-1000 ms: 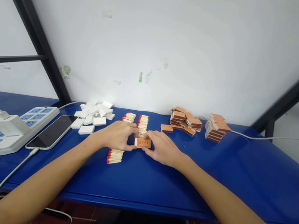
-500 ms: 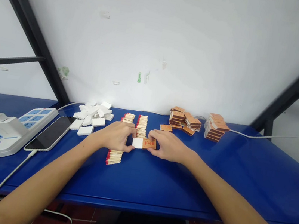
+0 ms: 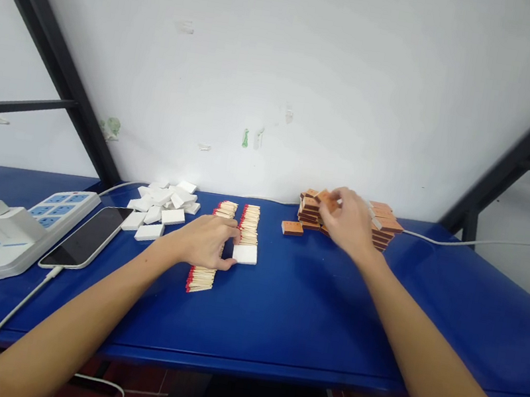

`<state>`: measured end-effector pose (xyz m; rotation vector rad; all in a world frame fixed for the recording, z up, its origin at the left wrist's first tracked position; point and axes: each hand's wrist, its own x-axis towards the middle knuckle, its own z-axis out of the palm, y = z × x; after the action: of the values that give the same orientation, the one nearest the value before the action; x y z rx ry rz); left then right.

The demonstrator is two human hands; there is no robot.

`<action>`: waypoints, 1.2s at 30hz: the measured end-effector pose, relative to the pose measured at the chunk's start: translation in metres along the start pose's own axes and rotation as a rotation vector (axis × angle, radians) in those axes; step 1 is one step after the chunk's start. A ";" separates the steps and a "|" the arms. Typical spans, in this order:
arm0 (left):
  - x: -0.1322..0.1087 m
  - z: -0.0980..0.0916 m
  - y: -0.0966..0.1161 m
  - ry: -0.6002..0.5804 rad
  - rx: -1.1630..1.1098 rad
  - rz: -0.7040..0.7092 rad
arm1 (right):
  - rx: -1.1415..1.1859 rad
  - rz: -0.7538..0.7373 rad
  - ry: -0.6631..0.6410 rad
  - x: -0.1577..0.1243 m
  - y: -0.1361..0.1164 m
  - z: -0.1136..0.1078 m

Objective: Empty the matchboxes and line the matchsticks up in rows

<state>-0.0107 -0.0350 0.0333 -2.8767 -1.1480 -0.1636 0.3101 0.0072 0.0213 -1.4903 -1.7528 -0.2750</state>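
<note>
My left hand [image 3: 210, 241] pinches one end of a white matchbox tray [image 3: 245, 254], which lies on the blue table. Beside and under that hand run two rows of red-tipped matches [image 3: 250, 223], the left row partly covered by my fingers. Over at the right, my right hand [image 3: 348, 220] closes its fingers on an orange matchbox sleeve [image 3: 326, 199] at the top of a pile of orange matchboxes [image 3: 310, 214]. Part of the pile is hidden behind the hand. A single orange matchbox [image 3: 292, 228] lies just left of the pile.
White matchbox trays [image 3: 161, 199] lie heaped at the left. Farther left are a smartphone [image 3: 86, 237] and a white power strip [image 3: 17, 236] with a charger and cables. A second orange stack [image 3: 384, 224] stands behind the right hand, before the wall.
My right hand has moved right and back, from the orange sleeve end at the white tray to the orange pile. My left hand stays at the tray, which now shows without the orange part.
</note>
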 end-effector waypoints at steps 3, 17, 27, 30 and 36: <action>0.000 0.000 0.000 0.003 0.003 -0.002 | -0.102 0.113 0.045 0.004 0.027 0.005; -0.001 -0.003 -0.001 0.003 -0.007 -0.016 | 0.003 -0.065 -0.007 0.001 0.004 0.003; -0.001 -0.005 -0.002 0.077 -0.008 -0.018 | 0.191 -0.176 -0.536 -0.030 -0.046 0.020; -0.003 -0.003 -0.010 0.145 -0.006 -0.022 | 0.231 -0.268 -0.604 -0.036 -0.053 0.016; -0.009 0.000 -0.048 0.284 0.059 -0.255 | 0.331 -0.504 -0.768 -0.051 -0.076 0.008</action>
<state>-0.0504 -0.0060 0.0322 -2.5395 -1.4229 -0.5168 0.2374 -0.0467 0.0053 -0.9374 -2.6206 0.3830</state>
